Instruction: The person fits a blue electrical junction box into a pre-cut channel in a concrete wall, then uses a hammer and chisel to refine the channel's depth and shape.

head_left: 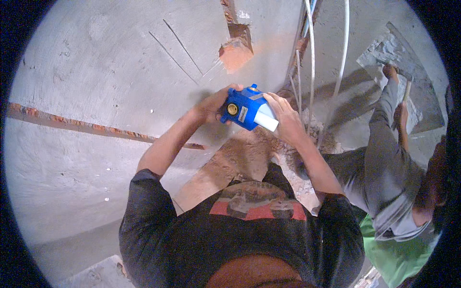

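Both my hands hold a blue-cased plumbing valve body (244, 115) in front of the grey plastered wall. It has a brass threaded port on its face, another on top, and a white cylinder (266, 122) sticking out toward the lower right. My left hand (214, 106) grips the blue casing from its left side, thumb and fingers around the edge. On the opposite side, my right hand (285, 117) is closed over the white part and the casing's edge. Part of its fingers is hidden behind the piece.
A square recess (236, 50) is cut into the wall above. A long groove (81, 124) runs along the left. White pipes (311, 62) hang near the corner. At right, another person (384, 163) holds a hammer (407, 89) against the wall. Rubble (317, 137) lies below.
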`<move>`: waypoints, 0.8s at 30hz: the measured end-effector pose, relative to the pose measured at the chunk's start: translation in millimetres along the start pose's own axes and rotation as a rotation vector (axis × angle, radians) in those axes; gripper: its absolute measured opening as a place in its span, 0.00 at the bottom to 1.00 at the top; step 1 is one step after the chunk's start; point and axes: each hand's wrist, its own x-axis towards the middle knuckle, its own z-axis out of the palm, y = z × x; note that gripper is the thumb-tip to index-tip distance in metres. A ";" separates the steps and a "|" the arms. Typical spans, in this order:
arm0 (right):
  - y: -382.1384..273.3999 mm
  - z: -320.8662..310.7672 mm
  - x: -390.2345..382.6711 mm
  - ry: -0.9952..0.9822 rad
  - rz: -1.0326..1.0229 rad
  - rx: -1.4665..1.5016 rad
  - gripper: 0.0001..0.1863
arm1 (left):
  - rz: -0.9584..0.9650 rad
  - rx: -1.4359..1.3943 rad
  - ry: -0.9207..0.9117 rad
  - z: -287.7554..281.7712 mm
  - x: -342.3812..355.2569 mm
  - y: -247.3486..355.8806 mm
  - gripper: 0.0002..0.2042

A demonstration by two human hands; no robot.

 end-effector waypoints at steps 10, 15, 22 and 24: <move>37.9 33.2 44.1 0.220 0.208 0.299 0.38 | 0.025 0.375 0.221 -24.9 32.3 48.9 0.38; 74.4 62.4 79.2 0.317 0.281 0.344 0.38 | 0.315 -0.008 0.272 -43.8 45.4 27.4 0.35; 108.3 104.8 128.7 0.397 0.314 0.533 0.39 | -0.031 -0.142 0.582 -57.8 43.7 -131.9 0.21; 124.1 124.2 141.0 0.445 0.242 0.461 0.40 | -0.015 -0.148 0.540 -72.7 40.4 -189.4 0.18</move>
